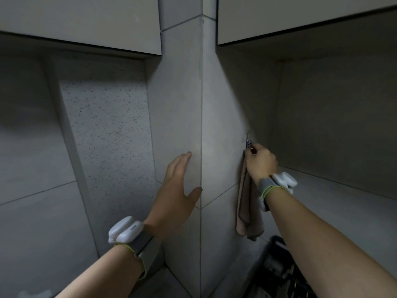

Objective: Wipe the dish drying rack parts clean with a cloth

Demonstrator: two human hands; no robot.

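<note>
Tiled pillar corner (200,117) juts toward the viewer at centre and splits the space into a left bay and a right bay. Left hand (178,190) lies flat on the pillar's left face, fingers straight. Right hand (261,161) is up against the pillar's right face at a small hook (249,143), where a pinkish cloth (247,209) hangs flat along the wall. Upper cabinets (300,18) cap both bays overhead. Open countertop (335,203) lies to the right, far side. Dark dish rack (279,274) crowds the near right corner below the forearm.
</note>
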